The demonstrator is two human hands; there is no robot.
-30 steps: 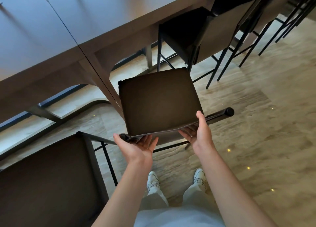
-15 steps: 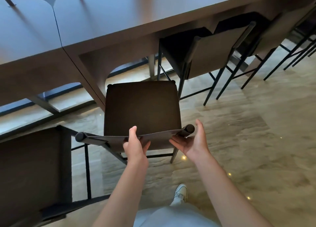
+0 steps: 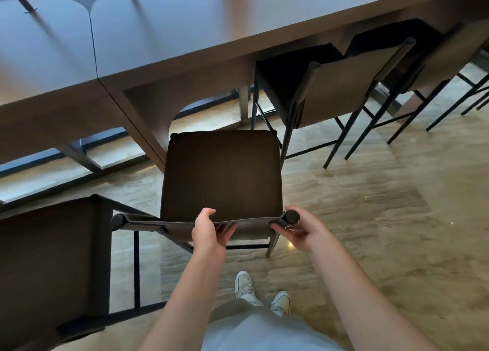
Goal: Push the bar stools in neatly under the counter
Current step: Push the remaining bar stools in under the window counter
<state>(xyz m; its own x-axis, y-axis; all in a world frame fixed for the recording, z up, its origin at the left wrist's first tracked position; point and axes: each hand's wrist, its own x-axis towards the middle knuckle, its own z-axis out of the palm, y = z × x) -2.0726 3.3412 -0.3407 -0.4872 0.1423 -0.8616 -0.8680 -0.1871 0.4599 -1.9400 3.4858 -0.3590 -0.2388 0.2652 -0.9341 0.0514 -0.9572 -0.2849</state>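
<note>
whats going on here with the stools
A person is holding the backrest of a dark bar stool with both hands: the left hand grips its middle, the right hand its right end. The stool's seat is still out in front of the counter. Two stools to the right are already tucked under; another stool on the left stands out.

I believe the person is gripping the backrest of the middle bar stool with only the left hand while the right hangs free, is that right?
Not quite: the head view shows both hands on the bar stool's backrest, the left hand near its middle and the right hand at its right end. Neither hangs free.
</note>
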